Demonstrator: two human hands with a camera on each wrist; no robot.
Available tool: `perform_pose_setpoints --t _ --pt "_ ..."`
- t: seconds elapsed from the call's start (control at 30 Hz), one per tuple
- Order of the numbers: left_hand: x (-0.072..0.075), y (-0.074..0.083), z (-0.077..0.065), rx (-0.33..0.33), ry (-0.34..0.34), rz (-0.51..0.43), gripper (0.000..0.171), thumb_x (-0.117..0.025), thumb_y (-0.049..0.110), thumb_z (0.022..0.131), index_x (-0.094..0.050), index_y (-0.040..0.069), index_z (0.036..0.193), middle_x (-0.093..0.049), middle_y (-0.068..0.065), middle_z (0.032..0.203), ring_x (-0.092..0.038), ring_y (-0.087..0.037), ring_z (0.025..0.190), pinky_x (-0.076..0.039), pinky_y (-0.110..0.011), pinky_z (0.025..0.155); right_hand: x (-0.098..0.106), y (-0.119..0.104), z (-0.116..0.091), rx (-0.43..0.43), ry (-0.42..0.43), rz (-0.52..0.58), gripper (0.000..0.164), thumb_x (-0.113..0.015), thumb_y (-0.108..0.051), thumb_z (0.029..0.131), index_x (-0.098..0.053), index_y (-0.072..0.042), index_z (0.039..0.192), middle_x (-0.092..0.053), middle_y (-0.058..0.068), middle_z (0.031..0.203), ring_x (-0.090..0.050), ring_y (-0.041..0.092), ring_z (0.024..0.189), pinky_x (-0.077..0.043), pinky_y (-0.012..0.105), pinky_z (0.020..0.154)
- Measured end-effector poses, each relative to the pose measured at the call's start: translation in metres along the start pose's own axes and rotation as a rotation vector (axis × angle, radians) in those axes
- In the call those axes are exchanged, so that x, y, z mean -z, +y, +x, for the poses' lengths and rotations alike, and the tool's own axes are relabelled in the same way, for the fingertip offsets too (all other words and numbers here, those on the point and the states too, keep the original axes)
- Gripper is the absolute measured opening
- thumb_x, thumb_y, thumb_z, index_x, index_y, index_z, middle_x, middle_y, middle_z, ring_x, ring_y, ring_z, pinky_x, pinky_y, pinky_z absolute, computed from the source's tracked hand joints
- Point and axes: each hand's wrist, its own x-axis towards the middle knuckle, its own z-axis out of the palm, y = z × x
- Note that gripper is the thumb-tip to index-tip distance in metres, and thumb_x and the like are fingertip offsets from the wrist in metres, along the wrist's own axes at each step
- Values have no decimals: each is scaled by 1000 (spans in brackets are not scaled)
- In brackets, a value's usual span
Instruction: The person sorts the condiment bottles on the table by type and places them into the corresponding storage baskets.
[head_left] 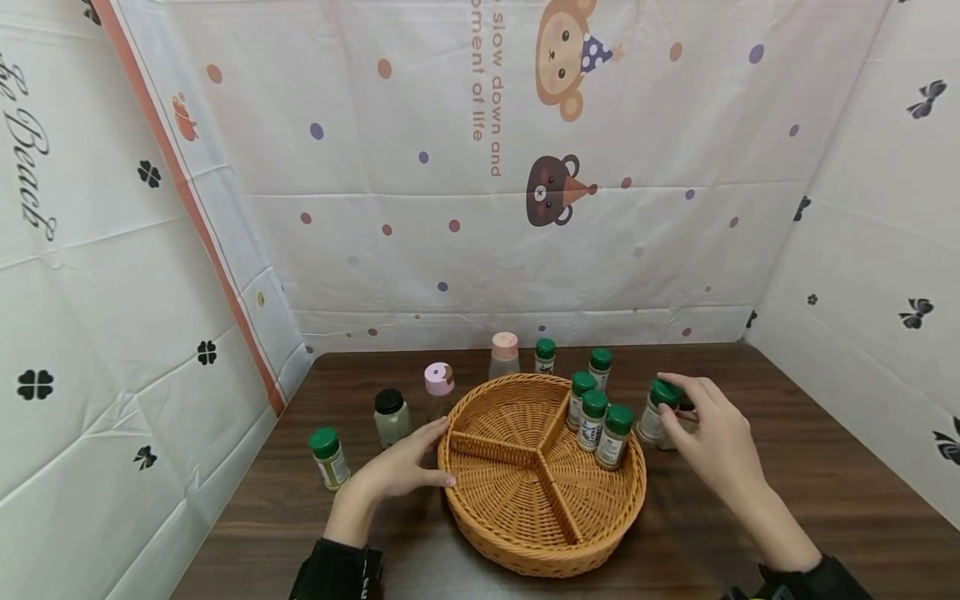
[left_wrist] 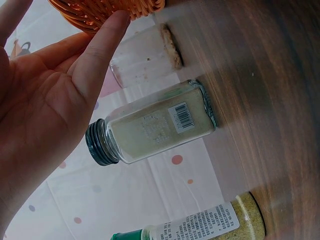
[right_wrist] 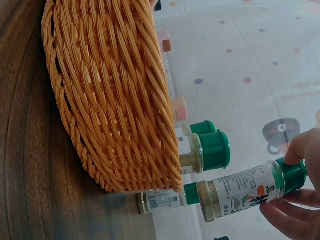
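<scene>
Wicker basket (head_left: 542, 563) stands nearest, the left hand (head_left: 405, 462) touching its left rim with fingers relaxed. Right of it, the right hand (head_left: 714, 425) pinches a raised green-capped jar (head_left: 650, 423) by the lid; gripped so high, it could swing and topple the basket's three jars (head_left: 591, 432). Something dark (head_left: 686, 402) behind it is unclear.

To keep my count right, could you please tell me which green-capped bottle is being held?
The green-capped bottle right of the basket in the head view: the right hand pinches its cap, while no hand holds the others.
</scene>
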Motion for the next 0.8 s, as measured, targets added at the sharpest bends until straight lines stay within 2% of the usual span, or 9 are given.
perform_pose_setpoints --t 0.1,0.5,0.6,0.73,0.8 --pt "0 0 0 -2 -1 1 89 -77 29 88 -27 3 157 -23 -22 164 -44 -44 139 -35 -63 113 3 -3 -1 2 8 6 45 -74 -4 83 -64 -8 127 -64 12 110 -70 29 84 -36 -8 73" --pt "0 -1 0 -8 -4 3 89 -77 29 88 -27 2 157 -23 -22 164 -44 -43 139 -35 -63 112 12 -16 -6 -1 15 50 47 -76 0 81 -66 -10 126 -66 7 107 -70 25 79 -43 -4 71" --pt "0 -1 -1 -3 -3 6 90 -77 29 88 -27 3 157 -23 -22 164 -44 -44 139 -35 -63 112 12 -19 -7 -10 10 75 47 -76 0 81 -66 -11 126 -66 6 107 -68 12 80 -44 -3 71" --pt "0 0 -2 -3 -1 9 90 -77 29 87 -27 3 157 -23 -23 163 -45 -44 138 -35 -64 111 12 -23 -9 -16 -1 99 47 -75 0 82 -66 -14 126 -66 4 107 -60 -8 85 -47 -1 70" --pt "0 0 -2 -4 -1 11 90 -78 29 87 -27 3 157 -23 -23 163 -45 -45 138 -35 -64 111 11 -25 -10 -11 -7 104 46 -75 -1 82 -66 -14 126 -65 2 108 -57 -11 85 -47 0 70"
